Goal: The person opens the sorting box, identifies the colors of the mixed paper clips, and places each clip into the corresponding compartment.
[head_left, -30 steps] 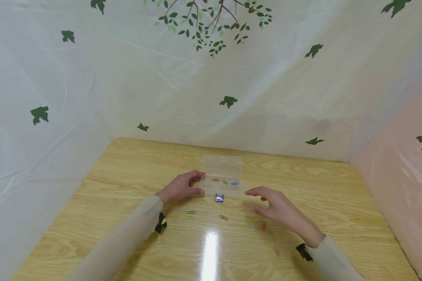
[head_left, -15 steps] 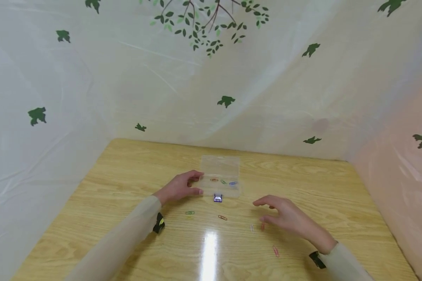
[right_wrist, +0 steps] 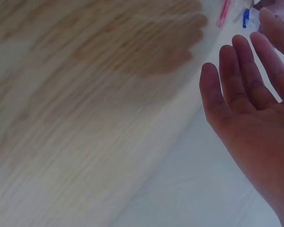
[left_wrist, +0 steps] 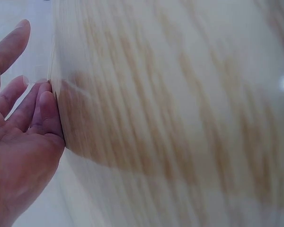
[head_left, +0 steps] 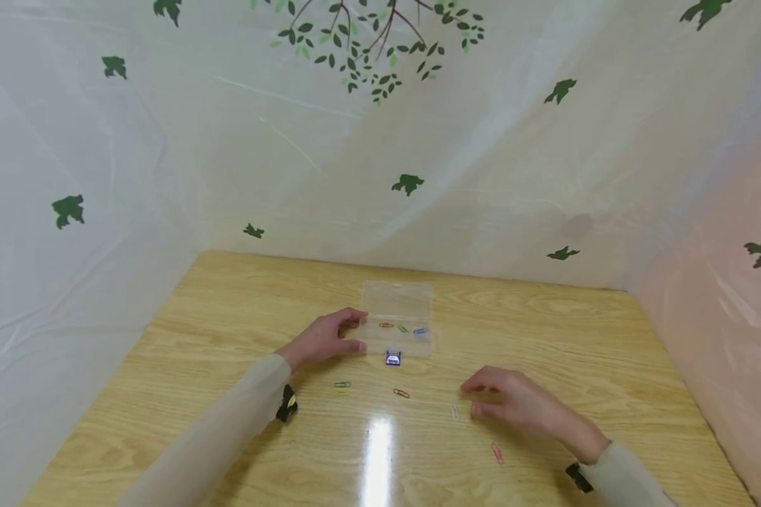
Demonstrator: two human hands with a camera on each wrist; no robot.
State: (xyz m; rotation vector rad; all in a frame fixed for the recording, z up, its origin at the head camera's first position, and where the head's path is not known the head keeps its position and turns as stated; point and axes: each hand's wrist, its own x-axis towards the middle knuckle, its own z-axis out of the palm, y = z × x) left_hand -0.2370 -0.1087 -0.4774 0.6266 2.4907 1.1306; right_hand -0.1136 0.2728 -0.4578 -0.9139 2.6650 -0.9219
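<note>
A clear plastic box (head_left: 397, 341) lies with its lid raised at the back of the table, holding an orange, a green and a blue paper clip (head_left: 421, 330). My left hand (head_left: 322, 339) holds its left side between thumb and fingers. My right hand (head_left: 514, 401) hovers low over the table, thumb and fingers apart with nothing seen between them. Just left of the right thumb lies a white paper clip (head_left: 454, 412); below the hand is a pink paper clip (head_left: 497, 453). A red paper clip that lay by the right thumb is now hidden behind the hand.
A purple-blue clasp (head_left: 393, 358) juts from the box's front. A red paper clip (head_left: 401, 393), a green one (head_left: 342, 384) and a yellow one (head_left: 341, 393) lie nearer on the wooden table (head_left: 279, 465). Sheeting with leaf prints (head_left: 330, 176) stands around the table.
My right hand has moved away from the box, nearer to me and slightly right, down over the red paper clip. My left hand stays at the box.
</note>
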